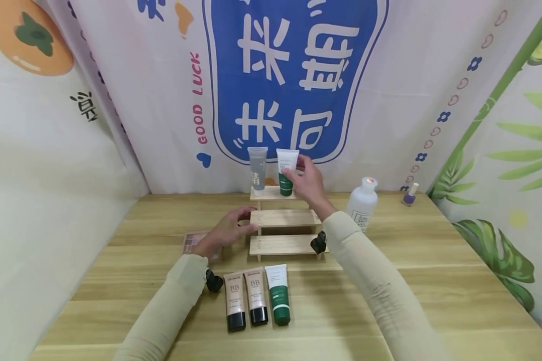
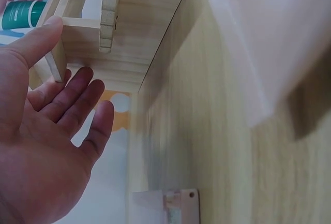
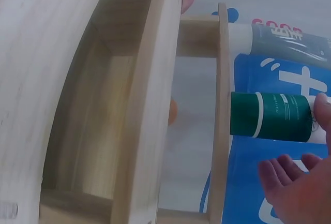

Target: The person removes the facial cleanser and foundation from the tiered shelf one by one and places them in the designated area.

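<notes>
A three-tier wooden stand (image 1: 284, 218) is on the table. My right hand (image 1: 309, 183) holds a white and green squeeze tube (image 1: 286, 159) between thumb and fingers. The tube is upright, cap down, with its cap at the top tier in the right wrist view. To its left on that tier, a grey squeeze tube (image 1: 258, 168) stands cap down. With my left hand (image 1: 228, 228) I grip the left end of the stand near the middle tier. In the left wrist view, its thumb lies against the wood and the index fingertip is partly hidden behind a board.
Two BB cream tubes (image 1: 235, 296) and another white and green tube (image 1: 278, 293) lie before the stand. An eyeshadow palette (image 1: 191, 243) lies beneath my left wrist. Right of the stand are a white bottle (image 1: 362, 203) and purple nail polish (image 1: 409, 197). A printed curtain (image 1: 162, 125) hangs behind.
</notes>
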